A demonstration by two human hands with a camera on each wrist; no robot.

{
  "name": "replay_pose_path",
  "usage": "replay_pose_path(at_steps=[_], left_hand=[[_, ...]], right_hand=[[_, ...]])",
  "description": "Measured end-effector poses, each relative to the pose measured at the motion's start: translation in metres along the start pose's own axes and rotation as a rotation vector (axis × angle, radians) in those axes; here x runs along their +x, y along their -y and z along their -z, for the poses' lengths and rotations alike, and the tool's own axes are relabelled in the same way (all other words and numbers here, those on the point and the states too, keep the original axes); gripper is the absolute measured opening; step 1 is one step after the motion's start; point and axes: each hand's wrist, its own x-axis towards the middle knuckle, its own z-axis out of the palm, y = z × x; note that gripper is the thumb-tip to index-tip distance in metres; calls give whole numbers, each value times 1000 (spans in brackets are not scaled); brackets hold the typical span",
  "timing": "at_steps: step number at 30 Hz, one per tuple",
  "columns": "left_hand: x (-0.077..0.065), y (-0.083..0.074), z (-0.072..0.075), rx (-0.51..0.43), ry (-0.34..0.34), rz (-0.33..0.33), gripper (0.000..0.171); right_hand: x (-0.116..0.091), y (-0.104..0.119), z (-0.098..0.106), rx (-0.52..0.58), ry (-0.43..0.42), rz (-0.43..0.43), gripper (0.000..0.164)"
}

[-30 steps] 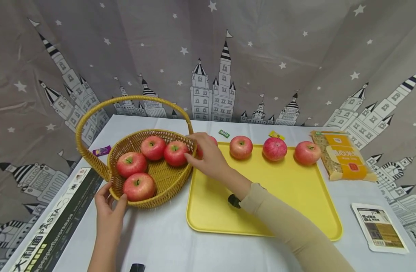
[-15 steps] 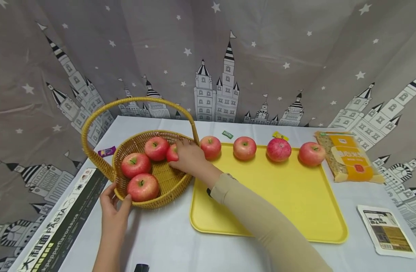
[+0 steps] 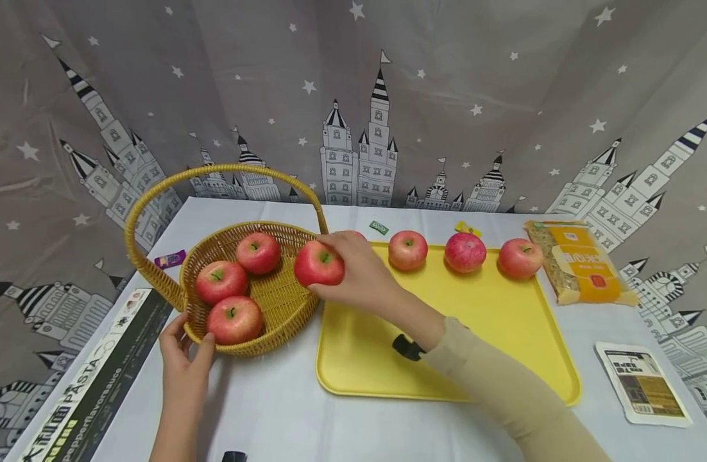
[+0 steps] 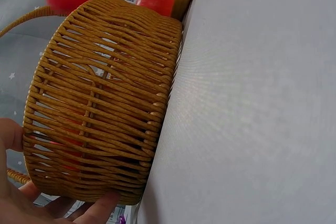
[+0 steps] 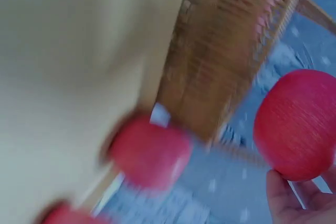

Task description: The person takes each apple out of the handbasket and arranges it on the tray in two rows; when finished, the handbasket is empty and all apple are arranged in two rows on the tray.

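Observation:
My left hand (image 3: 183, 362) holds the near left rim of a yellow wicker basket (image 3: 261, 348), thumb on top and fingers along the outer wall. Three red apples (image 3: 258, 253) lie in the basket's left part. With its fingers round another red apple (image 3: 317, 264), my right hand (image 3: 359, 269) is raised over the basket's right rim. The right wrist view shows that apple (image 5: 299, 124) up off the basket, thumb and fingers beneath it. Beside the basket, a row of apples (image 3: 408, 250) lines the far edge of a yellow tray (image 3: 503, 321); the leftmost is mostly hidden behind my right hand.
At the tray's back right corner lies an orange bag of grain (image 3: 581, 263). A white packet (image 3: 642, 384) is at the right. A long pasta box (image 3: 108, 366) lies left of the basket, near a purple sweet (image 3: 170, 258). The basket's tall handle (image 3: 226, 168) arches up.
My right hand reached into the basket and took hold of the rightmost apple there. It has now lifted that apple up and right, over the rim. My left hand stays at the basket.

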Motion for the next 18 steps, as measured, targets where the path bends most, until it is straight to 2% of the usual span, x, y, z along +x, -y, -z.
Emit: replay_pose_path(at_steps=[3,7,10,14,18], left_hand=[[0,0,1,3,-4,9,59],[0,0,-2,11,-14,13,59],[0,-1,-3,16,-29,24,59],[0,-2,-5,26,-43,45,59],[0,-3,-12,6,-47,51,59]], right_hand=[[-35,-27,33,7,-73,-46,71],[-89,-82,83,-69,-142,-192,71],[-129,-120,118,-154,-163,-313,71],[-173,-152,150,-210,-106,-485,72],[-198,-164,163,-172,-28,-594,73]])
